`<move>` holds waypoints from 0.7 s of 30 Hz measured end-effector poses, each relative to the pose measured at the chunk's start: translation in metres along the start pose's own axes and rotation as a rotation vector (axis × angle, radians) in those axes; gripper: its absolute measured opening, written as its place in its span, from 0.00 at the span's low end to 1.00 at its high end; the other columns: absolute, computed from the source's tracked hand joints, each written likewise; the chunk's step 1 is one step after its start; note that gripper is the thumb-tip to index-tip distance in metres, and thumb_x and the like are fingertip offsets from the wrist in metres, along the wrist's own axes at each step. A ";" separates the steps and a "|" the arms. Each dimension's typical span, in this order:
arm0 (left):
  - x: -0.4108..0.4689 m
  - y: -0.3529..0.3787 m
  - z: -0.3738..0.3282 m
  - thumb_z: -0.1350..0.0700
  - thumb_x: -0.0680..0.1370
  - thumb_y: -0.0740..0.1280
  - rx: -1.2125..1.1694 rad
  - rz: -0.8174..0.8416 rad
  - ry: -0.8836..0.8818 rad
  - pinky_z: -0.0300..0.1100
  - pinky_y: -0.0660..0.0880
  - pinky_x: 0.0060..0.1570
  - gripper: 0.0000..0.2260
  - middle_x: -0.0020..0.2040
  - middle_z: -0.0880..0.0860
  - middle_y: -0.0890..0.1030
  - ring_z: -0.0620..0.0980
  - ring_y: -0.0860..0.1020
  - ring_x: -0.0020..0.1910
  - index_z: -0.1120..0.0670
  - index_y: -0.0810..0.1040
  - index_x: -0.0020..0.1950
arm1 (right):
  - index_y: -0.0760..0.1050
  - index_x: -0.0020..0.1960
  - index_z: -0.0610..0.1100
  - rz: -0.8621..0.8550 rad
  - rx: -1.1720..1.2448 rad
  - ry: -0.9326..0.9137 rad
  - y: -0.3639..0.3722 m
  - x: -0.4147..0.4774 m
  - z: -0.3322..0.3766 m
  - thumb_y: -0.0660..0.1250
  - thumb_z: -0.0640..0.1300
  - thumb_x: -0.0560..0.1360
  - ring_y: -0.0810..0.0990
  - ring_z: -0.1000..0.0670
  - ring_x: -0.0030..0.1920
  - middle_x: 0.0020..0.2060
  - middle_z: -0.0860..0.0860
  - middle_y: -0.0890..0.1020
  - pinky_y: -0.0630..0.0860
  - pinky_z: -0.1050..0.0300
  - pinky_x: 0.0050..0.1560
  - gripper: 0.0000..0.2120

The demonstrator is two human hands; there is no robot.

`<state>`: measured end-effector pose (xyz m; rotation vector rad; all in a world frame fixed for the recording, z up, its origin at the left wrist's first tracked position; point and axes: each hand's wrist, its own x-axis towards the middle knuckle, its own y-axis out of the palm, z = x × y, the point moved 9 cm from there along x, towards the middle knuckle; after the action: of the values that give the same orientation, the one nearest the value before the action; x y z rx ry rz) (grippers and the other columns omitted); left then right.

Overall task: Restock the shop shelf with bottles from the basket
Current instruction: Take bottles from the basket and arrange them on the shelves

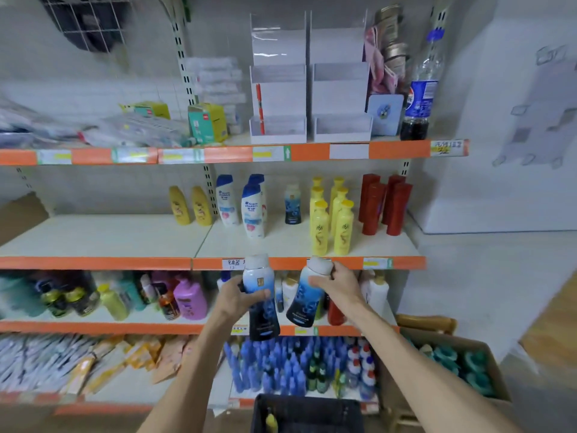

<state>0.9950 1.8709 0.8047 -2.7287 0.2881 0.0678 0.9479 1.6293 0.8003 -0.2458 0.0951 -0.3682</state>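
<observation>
Left hand (232, 295) and right hand (338, 284) each grip a blue-white bottle (260, 295)

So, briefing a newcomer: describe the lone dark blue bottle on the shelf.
Find the second shelf from the top. Between the white shampoo bottles and the yellow bottles stands the dark blue bottle. It alone fades from pale cap to near-black.

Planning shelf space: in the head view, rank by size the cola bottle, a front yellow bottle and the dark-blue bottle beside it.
1. cola bottle
2. yellow bottle
3. dark-blue bottle; it stands farther back, so less sure.
</observation>
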 end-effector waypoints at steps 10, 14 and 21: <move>0.031 0.008 -0.023 0.59 0.69 0.77 -0.069 0.013 0.025 0.35 0.77 0.36 0.18 0.48 0.55 0.83 0.49 0.82 0.43 0.60 0.78 0.55 | 0.78 0.52 0.52 0.014 0.020 -0.105 -0.004 0.032 0.018 0.75 0.45 0.72 0.84 0.49 0.50 0.48 0.51 0.85 0.80 0.43 0.55 0.11; 0.063 0.001 -0.022 0.57 0.69 0.77 -0.085 -0.007 0.033 0.36 0.77 0.39 0.19 0.50 0.55 0.83 0.52 0.81 0.47 0.59 0.78 0.57 | 0.79 0.53 0.52 -0.006 0.013 -0.123 0.008 0.059 0.023 0.75 0.46 0.72 0.83 0.51 0.52 0.50 0.54 0.85 0.80 0.47 0.56 0.11; 0.146 -0.006 -0.016 0.56 0.69 0.77 -0.101 0.052 0.054 0.37 0.74 0.33 0.17 0.48 0.53 0.83 0.51 0.81 0.45 0.58 0.79 0.55 | 0.77 0.51 0.52 -0.064 0.015 -0.095 0.038 0.117 0.027 0.73 0.40 0.73 0.84 0.51 0.51 0.49 0.52 0.85 0.81 0.48 0.53 0.10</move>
<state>1.1395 1.8419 0.8091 -2.8271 0.3809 0.0231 1.0736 1.6265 0.8108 -0.2514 -0.0088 -0.4204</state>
